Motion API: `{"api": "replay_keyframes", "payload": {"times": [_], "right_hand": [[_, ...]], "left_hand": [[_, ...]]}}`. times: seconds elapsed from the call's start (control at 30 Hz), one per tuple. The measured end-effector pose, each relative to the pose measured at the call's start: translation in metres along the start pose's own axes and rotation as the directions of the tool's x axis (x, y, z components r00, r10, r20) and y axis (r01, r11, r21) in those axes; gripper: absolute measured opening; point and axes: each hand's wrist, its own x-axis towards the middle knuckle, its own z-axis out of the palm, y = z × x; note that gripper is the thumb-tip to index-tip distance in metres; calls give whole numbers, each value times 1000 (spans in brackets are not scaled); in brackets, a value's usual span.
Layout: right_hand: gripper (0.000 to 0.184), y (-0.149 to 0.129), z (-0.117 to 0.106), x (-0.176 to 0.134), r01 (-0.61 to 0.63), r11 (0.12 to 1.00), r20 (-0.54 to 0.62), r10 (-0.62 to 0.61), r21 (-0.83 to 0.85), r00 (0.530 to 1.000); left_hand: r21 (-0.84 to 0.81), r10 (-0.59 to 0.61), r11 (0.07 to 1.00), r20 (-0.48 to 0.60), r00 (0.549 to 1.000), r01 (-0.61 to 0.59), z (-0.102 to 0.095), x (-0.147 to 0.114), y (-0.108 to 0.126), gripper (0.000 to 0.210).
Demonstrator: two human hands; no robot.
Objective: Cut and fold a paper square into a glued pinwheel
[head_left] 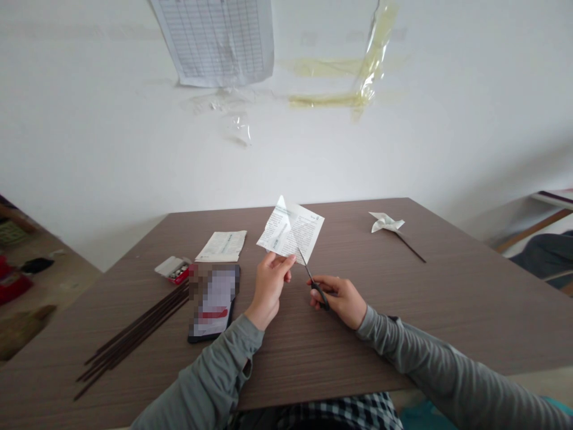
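Note:
A square of printed paper (293,230), with text and a paler crease across it, is pinched at its lower edge by my left hand (270,283). My right hand (339,297) grips the black handles of a pair of scissors (319,294). Their blades point up and left and reach the lower part of the paper, close to my left fingertips. Whether the blades are parted there is too small to tell. Both hands are above the brown table (358,358).
Left of my hands lie a phone (215,304), a stack of printed paper (221,246), an open red-and-white small box (175,270) and several dark thin sticks (134,331). A paper pinwheel (387,223) on a dark stick lies at right. A white wall (335,155) stands behind.

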Motion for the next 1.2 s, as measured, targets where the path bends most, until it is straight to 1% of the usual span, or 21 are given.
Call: {"api": "replay_keyframes", "payload": {"times": [0.2, 0.37, 0.5, 0.7, 0.9, 0.97, 1.1, 1.2], "right_hand": [[79, 0, -1, 0, -19, 999, 11, 19, 32, 1000], [77, 1, -1, 0, -3, 999, -9, 4, 35, 1000], [73, 4, -1, 1, 5, 999, -2, -5, 37, 1000], [75, 6, -1, 1, -9, 999, -1, 10, 54, 1000], [78, 0, 0, 0, -17, 998, -7, 17, 57, 1000], [76, -3, 0, -1, -11, 999, -19, 12, 44, 1000], [65, -6, 0, -2, -8, 999, -53, 10, 35, 999], [65, -5, 1, -1, -6, 999, -58, 9, 53, 998]], "left_hand": [[23, -1, 1000, 0, 1000, 1, 0, -2, 2, 56], [29, -9, 1000, 24, 1000, 9, 1, -4, 0, 63], [21, -17, 1000, 23, 1000, 17, 2, -4, -2, 64], [21, -29, 999, 21, 999, 28, 2, -5, -1, 66], [27, -38, 999, 24, 999, 38, 2, -7, 2, 64], [33, -39, 999, 21, 999, 38, 3, -8, 3, 62], [41, -52, 998, 26, 998, 51, 4, -9, 3, 58], [43, -62, 997, 24, 998, 61, 5, -10, 4, 60]]}}
